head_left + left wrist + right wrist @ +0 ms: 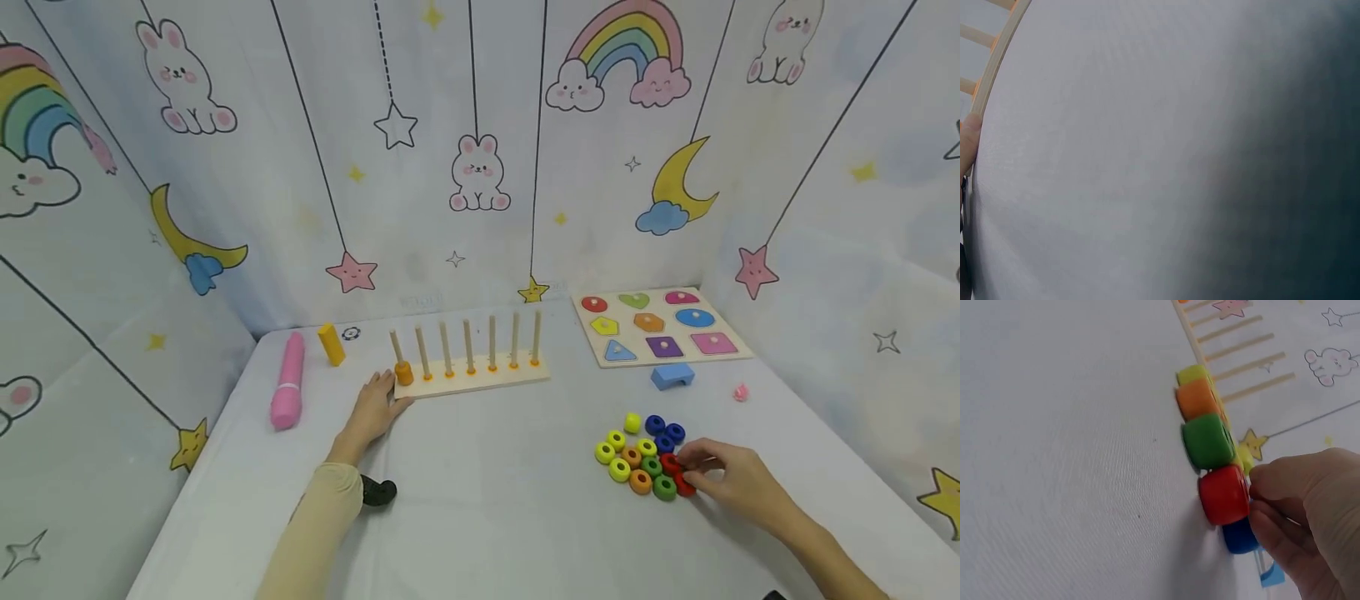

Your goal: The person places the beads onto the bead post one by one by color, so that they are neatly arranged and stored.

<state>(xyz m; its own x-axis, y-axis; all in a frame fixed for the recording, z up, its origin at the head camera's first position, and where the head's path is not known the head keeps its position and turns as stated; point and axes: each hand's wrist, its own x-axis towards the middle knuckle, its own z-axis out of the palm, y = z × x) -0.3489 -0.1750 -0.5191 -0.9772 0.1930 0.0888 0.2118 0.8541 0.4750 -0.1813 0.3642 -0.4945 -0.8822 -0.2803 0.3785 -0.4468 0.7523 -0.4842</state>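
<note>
Counter (480, 500): peg board (480, 379) at 12 o'clock, one orange ring on its leftmost peg. Your left hand (375, 412) rests flat against the board's left end, fingers straight; keep it braced there. Ring cluster (645, 458) at 4 o'clock. Your right hand (723, 475) pinches the red ring (1225, 494); lift it straight up, clear of its neighbours. Only the right wrist view shows that pinch close; the left wrist view shows mostly bare cloth

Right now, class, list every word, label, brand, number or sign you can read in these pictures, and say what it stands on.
None: no readable words or numbers in any view.
Backdrop: pictures only.
Faint mark on the backdrop above the peg board: too blurred to read.
Small blue mark beside the yellow block: too small to read.
</note>
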